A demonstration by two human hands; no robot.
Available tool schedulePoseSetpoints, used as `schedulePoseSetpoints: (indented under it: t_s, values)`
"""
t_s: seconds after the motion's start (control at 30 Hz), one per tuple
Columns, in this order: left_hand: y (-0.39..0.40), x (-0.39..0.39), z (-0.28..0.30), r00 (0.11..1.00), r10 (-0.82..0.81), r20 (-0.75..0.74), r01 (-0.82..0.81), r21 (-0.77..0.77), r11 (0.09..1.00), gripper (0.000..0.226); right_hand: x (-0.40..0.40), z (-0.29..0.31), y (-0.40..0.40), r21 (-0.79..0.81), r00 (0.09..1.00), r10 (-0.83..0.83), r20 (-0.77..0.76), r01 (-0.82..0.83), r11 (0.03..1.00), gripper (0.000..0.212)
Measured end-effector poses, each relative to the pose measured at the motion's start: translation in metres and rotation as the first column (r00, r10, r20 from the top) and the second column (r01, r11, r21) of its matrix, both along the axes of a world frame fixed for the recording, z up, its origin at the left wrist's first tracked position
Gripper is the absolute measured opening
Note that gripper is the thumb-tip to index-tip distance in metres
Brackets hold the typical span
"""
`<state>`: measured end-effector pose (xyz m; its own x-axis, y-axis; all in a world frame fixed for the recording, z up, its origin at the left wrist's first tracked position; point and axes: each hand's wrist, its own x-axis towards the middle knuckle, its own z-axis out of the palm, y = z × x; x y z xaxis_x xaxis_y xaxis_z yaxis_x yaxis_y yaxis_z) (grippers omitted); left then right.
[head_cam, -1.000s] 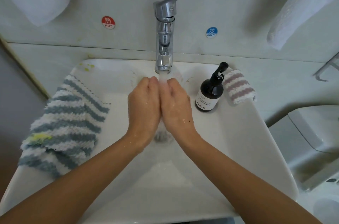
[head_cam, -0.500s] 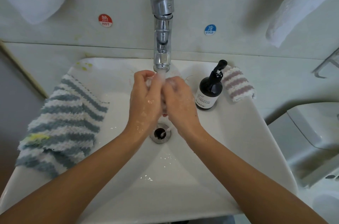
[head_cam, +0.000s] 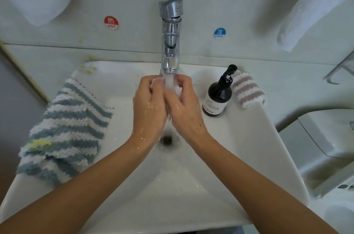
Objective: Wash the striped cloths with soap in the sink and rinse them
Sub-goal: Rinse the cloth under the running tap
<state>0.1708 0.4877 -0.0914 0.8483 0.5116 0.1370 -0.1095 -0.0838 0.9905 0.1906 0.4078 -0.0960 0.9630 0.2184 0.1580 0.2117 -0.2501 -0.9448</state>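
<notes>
Cloth (head_cam: pixel 177 90), small and white, bunched under the faucet (head_cam: pixel 170 42) stream, over the sink (head_cam: pixel 249 147) drain. Left hand (head_cam: pixel 148 109) and right hand (head_cam: pixel 183 111) both have their grip clamped on it. Blue-striped cloth (head_cam: pixel 65 128) lies on the sink's left rim; pink-striped cloth (head_cam: pixel 248 90) on the right rim behind the soap bottle (head_cam: pixel 217 97).

- Soft, even daylight; the scene is bright, with no hard shadows.
- Small glints show on the chrome tap (head_cam: pixel 170 28) and on the wet basin (head_cam: pixel 249 147).
- Wide-angle bending curves the wall line and stretches the corners.
- The edges look softer than the centre; running water is blurred.
</notes>
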Motion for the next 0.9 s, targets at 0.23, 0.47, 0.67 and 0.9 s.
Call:
schedulePoseSetpoints:
  t_s: [0.23, 0.47, 0.67, 0.9]
  values:
    - [0.001, 0.001, -0.005, 0.999, 0.037, -0.033, -0.04, -0.087, 0.995, 0.022, 0.002, 0.0, 0.002, -0.048, 1.0, 0.018, -0.012, -0.019, 0.999, 0.036]
    - [-0.007, -0.002, -0.01, 0.991, -0.01, -0.132, -0.008, -0.138, 0.99, 0.011, -0.004, 0.005, 0.002, -0.241, 0.993, -0.016, 0.114, 0.043, 0.97, 0.033]
    - [-0.014, -0.013, -0.004, 0.998, 0.02, -0.055, -0.025, -0.096, 0.995, 0.009, 0.002, 0.008, 0.001, -0.132, 0.997, -0.061, 0.046, 0.067, 0.989, 0.028]
    - [-0.017, -0.01, -0.013, 0.993, 0.02, -0.113, -0.037, -0.15, 0.988, 0.009, 0.0, -0.003, 0.005, -0.089, 0.998, -0.059, -0.018, 0.057, 0.994, 0.02]
